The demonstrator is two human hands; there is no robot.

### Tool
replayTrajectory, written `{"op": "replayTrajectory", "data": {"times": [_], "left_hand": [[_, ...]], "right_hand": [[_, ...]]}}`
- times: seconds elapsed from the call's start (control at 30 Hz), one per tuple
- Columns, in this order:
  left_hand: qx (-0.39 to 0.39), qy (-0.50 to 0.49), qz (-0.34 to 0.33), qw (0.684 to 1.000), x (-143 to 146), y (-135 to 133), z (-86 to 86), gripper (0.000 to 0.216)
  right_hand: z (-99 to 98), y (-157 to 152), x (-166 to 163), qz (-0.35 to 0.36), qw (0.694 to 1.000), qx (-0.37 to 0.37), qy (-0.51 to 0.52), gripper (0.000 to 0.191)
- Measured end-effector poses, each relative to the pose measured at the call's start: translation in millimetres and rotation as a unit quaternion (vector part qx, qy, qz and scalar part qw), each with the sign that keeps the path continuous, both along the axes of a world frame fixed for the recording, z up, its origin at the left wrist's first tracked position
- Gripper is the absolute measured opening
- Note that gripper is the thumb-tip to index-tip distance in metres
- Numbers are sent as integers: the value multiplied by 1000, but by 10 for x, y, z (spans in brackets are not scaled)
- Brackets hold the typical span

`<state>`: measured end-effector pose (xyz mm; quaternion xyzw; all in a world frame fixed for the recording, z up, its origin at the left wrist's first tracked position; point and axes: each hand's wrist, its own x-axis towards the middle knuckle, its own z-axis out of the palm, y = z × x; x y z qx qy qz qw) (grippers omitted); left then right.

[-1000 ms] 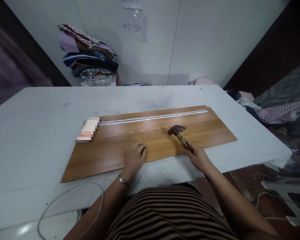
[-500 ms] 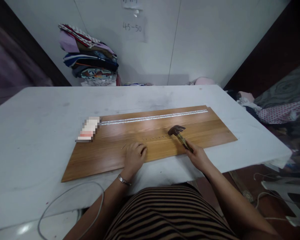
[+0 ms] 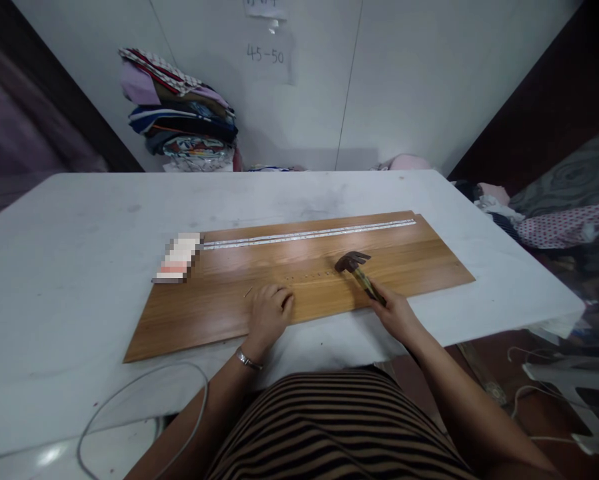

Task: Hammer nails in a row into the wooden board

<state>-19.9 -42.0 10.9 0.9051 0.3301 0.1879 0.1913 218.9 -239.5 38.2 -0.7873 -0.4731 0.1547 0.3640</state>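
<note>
A claw hammer (image 3: 362, 277) is in my right hand (image 3: 395, 313), which is wrapped around its handle near the board's front edge. The hammer's dark head is low over the wooden board (image 3: 194, 320); I cannot tell whether it touches. My left hand (image 3: 270, 310) rests on the board with its fingers curled together, and whatever they may hold is hidden. Just left of those fingers lies a thin nail (image 3: 248, 292). Several small marks or nail heads (image 3: 306, 276) run in a row between my left hand and the hammer.
Two white measuring strips (image 3: 309, 234) lie along the board's far side. A blurred white and red packet (image 3: 178, 259) sits at its left end. The board lies on a white-covered table (image 3: 69, 267). Folded fabrics (image 3: 184, 120) are stacked behind; a grey cable (image 3: 144, 373) loops at front left.
</note>
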Motion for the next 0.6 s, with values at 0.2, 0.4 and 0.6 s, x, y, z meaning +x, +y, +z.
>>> {"op": "replayTrajectory", "data": {"times": [0.2,0.4,0.6], "left_hand": [[0,1,-1,1000,-4,-3,9,19],[-1,3,0,1000,0,-5,12,19],[-5,-1,-1,1000,-5,2,-7,20]], "right_hand": [[57,8,-22,-2,1000,-2,-2,56],[27,17,-5,4,1000,4,0,55],[23,8,6,2,1000,9,-10,56]]}}
